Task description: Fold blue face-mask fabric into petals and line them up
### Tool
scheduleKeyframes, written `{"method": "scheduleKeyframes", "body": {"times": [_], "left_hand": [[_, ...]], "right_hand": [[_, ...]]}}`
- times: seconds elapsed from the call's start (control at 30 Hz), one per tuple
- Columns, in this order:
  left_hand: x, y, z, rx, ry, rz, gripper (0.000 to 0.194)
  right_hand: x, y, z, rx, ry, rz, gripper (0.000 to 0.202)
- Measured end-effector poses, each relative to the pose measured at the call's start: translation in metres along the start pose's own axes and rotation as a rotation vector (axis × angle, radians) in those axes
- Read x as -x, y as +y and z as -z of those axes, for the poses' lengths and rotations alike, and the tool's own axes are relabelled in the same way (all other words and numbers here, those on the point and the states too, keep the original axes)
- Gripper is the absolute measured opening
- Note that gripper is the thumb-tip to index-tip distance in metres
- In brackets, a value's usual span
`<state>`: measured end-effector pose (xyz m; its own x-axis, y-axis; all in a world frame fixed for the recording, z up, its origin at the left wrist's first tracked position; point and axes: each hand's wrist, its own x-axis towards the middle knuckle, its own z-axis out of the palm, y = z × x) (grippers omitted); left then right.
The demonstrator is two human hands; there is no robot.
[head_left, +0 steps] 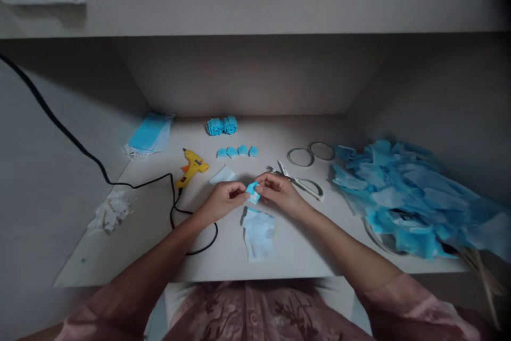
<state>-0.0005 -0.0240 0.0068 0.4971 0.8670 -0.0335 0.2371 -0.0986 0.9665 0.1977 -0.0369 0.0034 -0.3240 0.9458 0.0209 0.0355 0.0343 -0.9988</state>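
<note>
Between my two hands is a small blue-and-white piece of mask fabric (pixel 252 192), folded and pinched at both sides. My left hand (pixel 227 200) grips its left edge with thumb and fingertips. On the other side my right hand (pixel 281 192) pinches the upper right part. Below the hands, flat on the table, lies a cut pale blue piece of mask fabric (pixel 259 234). Another pale piece (pixel 223 174) rests just behind my left hand. Scissors (pixel 303 184) with light handles lie partly open beyond my right hand.
A yellow glue gun (pixel 192 168) with a black cord (pixel 215 234) lies left. Behind are several small folded blue pieces (pixel 237 151) and two blue fabric rosettes (pixel 222 125). Face masks (pixel 149 133), white scraps (pixel 112 212), wire rings (pixel 300 157) and a blue fabric heap (pixel 415 192) surround these.
</note>
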Motion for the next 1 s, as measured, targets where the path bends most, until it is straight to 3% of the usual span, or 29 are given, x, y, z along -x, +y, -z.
{"method": "scheduleKeyframes", "body": {"times": [0.23, 0.53, 0.77, 1.0], "left_hand": [[0.000, 0.007, 0.000, 0.080, -0.006, 0.047, 0.030], [0.000, -0.007, -0.002, 0.006, -0.004, 0.011, 0.023], [0.001, -0.006, -0.002, 0.002, -0.037, 0.030, 0.024], [-0.001, -0.006, 0.000, 0.047, -0.009, 0.047, 0.024]], "right_hand": [[-0.002, 0.005, 0.000, -0.030, 0.047, 0.030, 0.028], [0.001, -0.006, -0.001, -0.091, 0.056, -0.012, 0.032], [0.000, 0.001, 0.000, -0.088, 0.094, 0.067, 0.029], [0.000, -0.002, 0.001, -0.119, 0.157, 0.028, 0.028]]}}
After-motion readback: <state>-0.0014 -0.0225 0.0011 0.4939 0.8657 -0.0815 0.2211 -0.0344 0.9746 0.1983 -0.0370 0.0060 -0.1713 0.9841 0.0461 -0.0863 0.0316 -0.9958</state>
